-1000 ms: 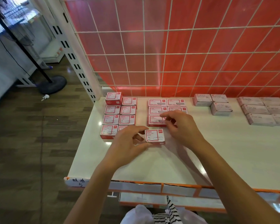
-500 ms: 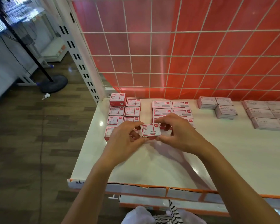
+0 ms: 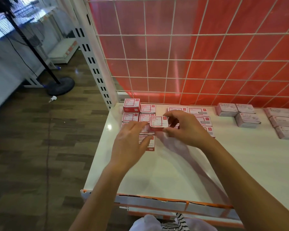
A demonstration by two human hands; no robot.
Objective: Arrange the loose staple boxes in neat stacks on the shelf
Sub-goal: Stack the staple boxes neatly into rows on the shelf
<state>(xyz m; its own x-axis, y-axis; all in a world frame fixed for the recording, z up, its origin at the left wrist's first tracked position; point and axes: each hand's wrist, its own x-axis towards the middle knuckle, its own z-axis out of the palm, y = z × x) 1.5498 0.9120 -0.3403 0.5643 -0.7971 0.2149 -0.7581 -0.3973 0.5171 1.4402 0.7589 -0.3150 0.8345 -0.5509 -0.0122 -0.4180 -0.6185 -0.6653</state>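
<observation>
My right hand (image 3: 185,129) pinches the box (image 3: 158,122), long side across, over the left stacks (image 3: 147,108) — left hand (image 3: 130,142) open, nearer them.

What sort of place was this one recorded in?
Most likely a shop, probably a stationery aisle: a white display shelf with an orange label strip along its front edge, a wire grid back panel beside a slotted upright, and rows of identical staple boxes laid out as stock.
</observation>
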